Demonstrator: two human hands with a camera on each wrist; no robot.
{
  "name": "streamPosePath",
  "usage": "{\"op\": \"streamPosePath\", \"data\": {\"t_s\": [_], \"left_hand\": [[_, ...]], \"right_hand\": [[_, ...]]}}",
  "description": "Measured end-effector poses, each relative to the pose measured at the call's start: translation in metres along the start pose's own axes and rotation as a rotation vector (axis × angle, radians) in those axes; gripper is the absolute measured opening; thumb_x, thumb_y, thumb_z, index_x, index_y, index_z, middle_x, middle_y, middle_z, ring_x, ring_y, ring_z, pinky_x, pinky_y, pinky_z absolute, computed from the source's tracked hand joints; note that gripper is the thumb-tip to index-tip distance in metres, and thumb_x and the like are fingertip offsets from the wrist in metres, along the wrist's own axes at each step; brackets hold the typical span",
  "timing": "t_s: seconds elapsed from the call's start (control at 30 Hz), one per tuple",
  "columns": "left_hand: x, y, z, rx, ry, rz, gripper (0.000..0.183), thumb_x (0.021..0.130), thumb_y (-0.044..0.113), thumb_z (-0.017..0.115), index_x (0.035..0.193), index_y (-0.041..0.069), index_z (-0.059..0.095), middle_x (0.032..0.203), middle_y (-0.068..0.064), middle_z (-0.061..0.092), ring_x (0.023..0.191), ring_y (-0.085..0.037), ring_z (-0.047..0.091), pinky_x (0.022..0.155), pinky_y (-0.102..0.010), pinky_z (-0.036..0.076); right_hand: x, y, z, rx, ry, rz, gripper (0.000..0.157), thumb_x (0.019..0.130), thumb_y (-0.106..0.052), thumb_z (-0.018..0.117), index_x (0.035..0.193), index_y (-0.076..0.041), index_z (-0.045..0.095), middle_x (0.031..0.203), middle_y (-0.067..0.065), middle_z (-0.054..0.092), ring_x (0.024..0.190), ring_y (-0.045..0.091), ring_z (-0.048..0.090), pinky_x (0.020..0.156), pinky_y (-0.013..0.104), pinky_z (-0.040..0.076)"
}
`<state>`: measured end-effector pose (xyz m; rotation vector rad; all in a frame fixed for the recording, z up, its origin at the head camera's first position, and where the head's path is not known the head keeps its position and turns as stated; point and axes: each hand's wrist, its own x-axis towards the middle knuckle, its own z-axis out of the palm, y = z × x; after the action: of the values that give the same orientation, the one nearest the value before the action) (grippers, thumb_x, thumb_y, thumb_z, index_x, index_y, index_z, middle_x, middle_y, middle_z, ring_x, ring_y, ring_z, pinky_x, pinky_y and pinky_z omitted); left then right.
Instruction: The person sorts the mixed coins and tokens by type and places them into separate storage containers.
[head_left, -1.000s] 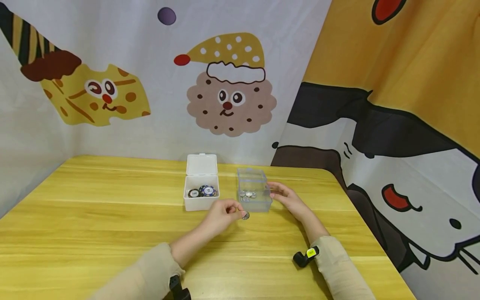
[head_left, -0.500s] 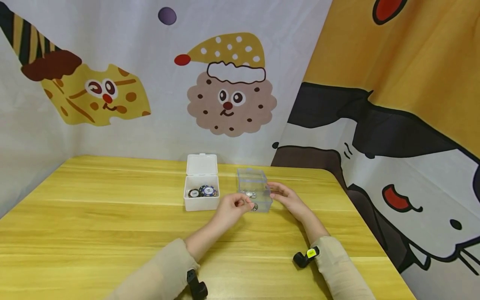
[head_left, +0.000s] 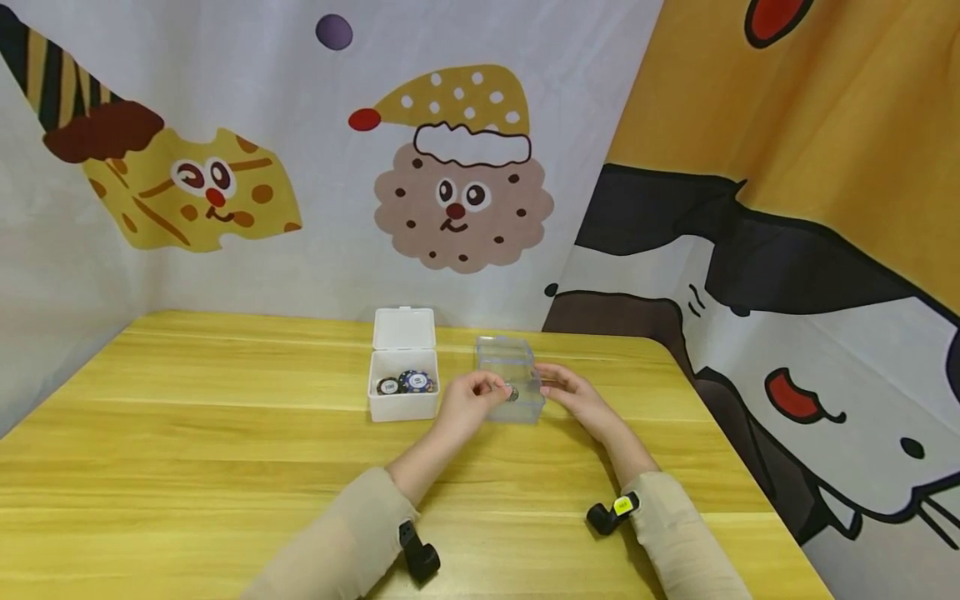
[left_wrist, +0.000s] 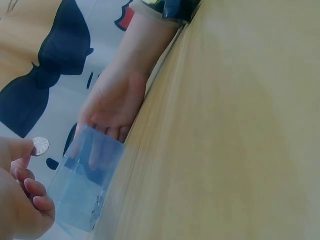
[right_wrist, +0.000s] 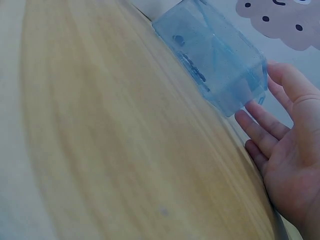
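Note:
My left hand (head_left: 465,404) pinches a silver coin (left_wrist: 41,146) between thumb and forefinger; the coin is over the opening of a clear plastic box (head_left: 517,412). My right hand (head_left: 583,404) is at the box's right side, with its fingers extended and the fingertips touching the wall. In the right wrist view, dark blurred shapes of coins (right_wrist: 194,67) show through the box's wall, low down. From the head, my left hand covers most of the inside of the box. The box's lid stands raised at the back.
A white box (head_left: 402,408) with its lid raised stands left of the clear box, holding several poker chips (head_left: 416,382). Both stand on a wood-grain table (head_left: 187,467). A cartoon-printed curtain (head_left: 300,283) hangs behind and to the right.
The left hand has moved right and away from me, bringing the coin from in front of the clear box to over its opening. The right hand has stayed in place.

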<state>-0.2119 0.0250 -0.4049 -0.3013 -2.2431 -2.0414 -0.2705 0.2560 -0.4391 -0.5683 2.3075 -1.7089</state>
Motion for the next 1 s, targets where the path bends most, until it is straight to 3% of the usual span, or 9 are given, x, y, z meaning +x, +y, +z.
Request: {"op": "streamPosePath", "data": {"t_s": [0.2, 0.5, 0.77, 1.0], "left_hand": [[0.008, -0.001, 0.003, -0.003, 0.051, 0.026, 0.007, 0.077, 0.011, 0.070, 0.076, 0.007, 0.065, 0.058, 0.001, 0.043, 0.051, -0.010, 0.036, 0.045, -0.020, 0.030], [0.023, -0.005, 0.010, 0.028, 0.129, 0.028, 0.007, 0.077, 0.017, 0.070, 0.075, 0.011, 0.067, 0.056, 0.002, 0.039, 0.048, -0.010, 0.034, 0.042, -0.022, 0.028], [0.032, -0.015, 0.014, 0.099, 0.216, -0.016, 0.008, 0.074, 0.023, 0.074, 0.072, 0.016, 0.070, 0.056, 0.003, 0.036, 0.054, -0.013, 0.035, 0.047, -0.026, 0.029], [0.036, -0.022, 0.014, 0.141, 0.233, -0.048, 0.012, 0.071, 0.024, 0.075, 0.075, 0.014, 0.072, 0.060, 0.002, 0.043, 0.060, -0.014, 0.039, 0.050, -0.027, 0.031]], "right_hand": [[0.000, 0.000, 0.000, -0.004, 0.006, -0.007, 0.047, 0.089, -0.025, 0.056, 0.132, -0.012, 0.043, 0.133, 0.007, 0.043, 0.118, 0.026, 0.042, 0.096, 0.046, 0.033], [0.001, 0.002, -0.001, -0.008, 0.009, -0.018, 0.042, 0.091, -0.016, 0.053, 0.132, -0.012, 0.044, 0.132, 0.010, 0.044, 0.118, 0.028, 0.041, 0.096, 0.047, 0.033], [0.001, 0.001, 0.000, -0.011, 0.021, -0.010, 0.042, 0.090, -0.016, 0.054, 0.131, -0.012, 0.045, 0.131, 0.009, 0.045, 0.117, 0.028, 0.043, 0.095, 0.046, 0.034], [0.000, 0.002, -0.001, -0.010, 0.012, -0.003, 0.047, 0.088, -0.026, 0.057, 0.132, -0.013, 0.044, 0.132, 0.010, 0.044, 0.117, 0.028, 0.042, 0.096, 0.047, 0.033]]}}
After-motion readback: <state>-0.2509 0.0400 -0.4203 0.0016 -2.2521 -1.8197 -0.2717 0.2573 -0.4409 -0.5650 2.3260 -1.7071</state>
